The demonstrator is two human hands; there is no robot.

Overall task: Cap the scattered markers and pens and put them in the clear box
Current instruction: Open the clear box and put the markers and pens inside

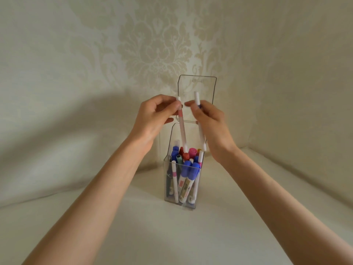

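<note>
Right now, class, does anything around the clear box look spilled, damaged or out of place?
Nothing stands out. The clear box stands upright, lid open, markers inside; the left hand holds a pink-banded pen and the right hand a white pen over the opening.

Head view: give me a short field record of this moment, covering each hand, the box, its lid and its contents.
left hand: fingers pinch pink-banded pen near its top; its lower end is among the markers in the box
right hand: holds white pen upright, lower end at the box's rim
clear box: upright on pale surface
lid: open, standing up behind the hands
contents: capped markers, standing; blue, pink, red and green caps
</note>
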